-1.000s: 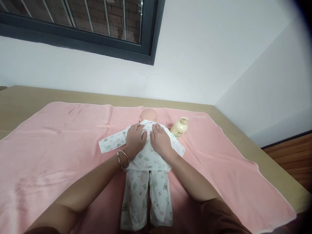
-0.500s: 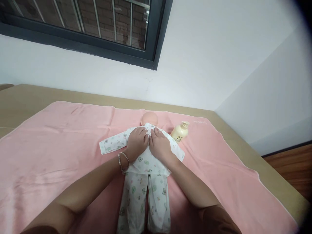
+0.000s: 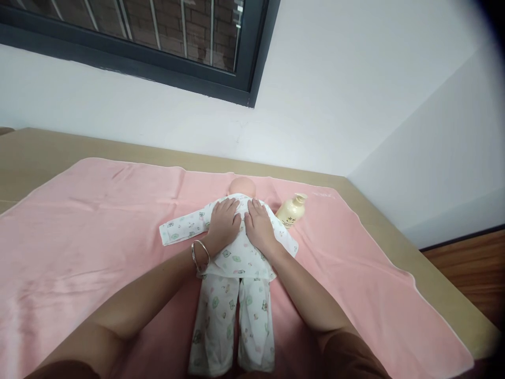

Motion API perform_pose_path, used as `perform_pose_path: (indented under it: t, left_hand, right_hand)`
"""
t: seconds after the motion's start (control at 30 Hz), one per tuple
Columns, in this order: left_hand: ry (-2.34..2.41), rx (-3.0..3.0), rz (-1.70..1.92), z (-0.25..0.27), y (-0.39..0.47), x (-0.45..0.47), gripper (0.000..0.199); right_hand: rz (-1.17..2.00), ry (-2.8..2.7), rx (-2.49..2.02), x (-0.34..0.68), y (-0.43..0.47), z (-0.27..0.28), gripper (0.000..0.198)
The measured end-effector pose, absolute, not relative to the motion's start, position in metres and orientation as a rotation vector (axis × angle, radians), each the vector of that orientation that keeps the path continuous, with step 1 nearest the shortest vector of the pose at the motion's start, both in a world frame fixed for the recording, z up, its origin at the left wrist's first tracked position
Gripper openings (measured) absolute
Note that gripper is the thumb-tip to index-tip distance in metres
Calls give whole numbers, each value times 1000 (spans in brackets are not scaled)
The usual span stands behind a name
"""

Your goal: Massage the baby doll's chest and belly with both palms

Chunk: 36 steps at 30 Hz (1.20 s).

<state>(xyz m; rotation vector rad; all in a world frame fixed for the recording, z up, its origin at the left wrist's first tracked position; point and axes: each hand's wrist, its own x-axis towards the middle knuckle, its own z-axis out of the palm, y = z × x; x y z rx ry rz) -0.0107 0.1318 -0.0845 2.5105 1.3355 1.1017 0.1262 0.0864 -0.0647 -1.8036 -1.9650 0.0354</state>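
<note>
A baby doll [image 3: 242, 186] lies stretched out with the bald back of its head at the far end. It wears a white printed pajama top [image 3: 236, 259] and matching pajama pants [image 3: 216, 321]. My left hand [image 3: 224, 223] rests flat on the left side of the upper back, fingers pointing toward the head. On the right side of the upper back lies my right hand [image 3: 260, 225], also flat. A narrow strip of cloth shows between the two hands. Silver bangles [image 3: 200, 256] circle my left wrist. One sleeve extends out to the left.
Beside the doll's right shoulder area, a pale yellow pump bottle [image 3: 292, 210] leans at a tilt. Everything lies on a pink blanket [image 3: 98, 226] spread over a tan surface [image 3: 442, 284]. Behind it rise a white wall [image 3: 315, 105] and a dark-framed window [image 3: 197, 87].
Both hands have shifted slightly outward and up toward the shoulders, so the gap between them is wider. The view has tilted down a little. Doll and bottle keep their places.
</note>
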Motion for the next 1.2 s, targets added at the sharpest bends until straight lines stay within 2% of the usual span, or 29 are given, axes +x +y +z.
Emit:
perform_pose_path:
  t: [0.47,0.83,1.2]
  left_hand:
    - [1328,2475,1087,-88,132,-11,41]
    - [1522,2440,1131,-84,126,-12,42]
    - [1225,2649,1046,-76,129,-14,44]
  right_hand:
    - [69,-1923,-1784,125,85,-66,53]
    - [-219,-1931,-1941,115,77,-64,51]
    - [-28,-2102,-1740,133,86,-63,52]
